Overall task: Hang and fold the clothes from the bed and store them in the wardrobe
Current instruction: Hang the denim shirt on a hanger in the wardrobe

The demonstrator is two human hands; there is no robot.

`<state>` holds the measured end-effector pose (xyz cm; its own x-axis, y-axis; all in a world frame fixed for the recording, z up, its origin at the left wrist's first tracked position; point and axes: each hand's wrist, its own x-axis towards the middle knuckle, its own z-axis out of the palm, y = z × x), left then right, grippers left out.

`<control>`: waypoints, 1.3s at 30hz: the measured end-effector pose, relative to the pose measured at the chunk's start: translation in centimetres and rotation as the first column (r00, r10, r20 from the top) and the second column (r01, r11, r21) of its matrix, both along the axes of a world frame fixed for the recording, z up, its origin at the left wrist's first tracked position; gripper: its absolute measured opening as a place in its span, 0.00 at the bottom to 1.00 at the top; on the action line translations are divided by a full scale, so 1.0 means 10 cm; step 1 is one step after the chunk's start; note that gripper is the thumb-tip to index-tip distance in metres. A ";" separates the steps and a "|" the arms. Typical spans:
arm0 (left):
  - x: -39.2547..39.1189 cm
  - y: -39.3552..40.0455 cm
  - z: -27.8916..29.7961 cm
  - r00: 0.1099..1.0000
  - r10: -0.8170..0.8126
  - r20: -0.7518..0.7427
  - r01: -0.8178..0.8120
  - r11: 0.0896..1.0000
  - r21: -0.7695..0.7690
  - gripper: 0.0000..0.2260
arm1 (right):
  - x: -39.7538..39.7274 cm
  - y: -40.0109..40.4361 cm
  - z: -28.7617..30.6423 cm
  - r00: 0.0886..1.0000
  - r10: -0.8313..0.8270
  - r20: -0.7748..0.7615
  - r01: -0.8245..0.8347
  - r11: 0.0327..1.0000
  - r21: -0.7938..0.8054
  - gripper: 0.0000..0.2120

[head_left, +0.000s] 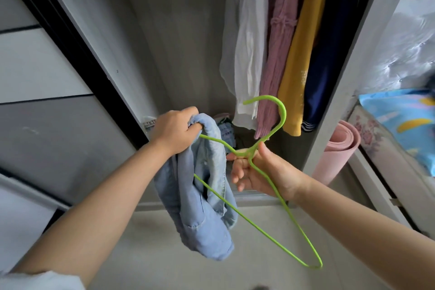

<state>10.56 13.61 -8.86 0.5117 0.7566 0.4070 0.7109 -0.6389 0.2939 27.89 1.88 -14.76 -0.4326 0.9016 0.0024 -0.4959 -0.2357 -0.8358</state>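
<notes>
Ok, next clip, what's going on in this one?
A person stands at an open wardrobe, getting a garment onto a hanger. The left hand grips a bunched light blue denim garment; the right hand pinches a green hanger at its neck, one arm already threaded into the fabric. Several clothes already hang inside.

A single wide-angle view from a camera worn on the person's head, looking forward and down. Both forearms reach in from the near edge, close to the lens; an open wardrobe [188, 30] fills the far side.
</notes>
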 end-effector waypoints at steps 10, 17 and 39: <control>-0.12 0.17 0.38 0.935 -0.194 0.296 0.228 0.970 -0.084 0.12 | -0.47 0.51 -0.32 0.477 -0.061 0.877 0.076 0.997 0.028 0.09; -0.12 0.12 0.55 0.894 -0.167 0.416 0.247 0.958 -0.147 0.08 | -0.89 0.85 -0.35 0.372 -0.283 0.884 0.453 0.887 0.093 0.16; -0.12 0.16 0.30 0.941 0.339 0.021 -0.335 0.937 -0.101 0.10 | 0.75 0.52 -0.42 -0.239 -0.236 0.942 0.325 0.895 0.306 0.19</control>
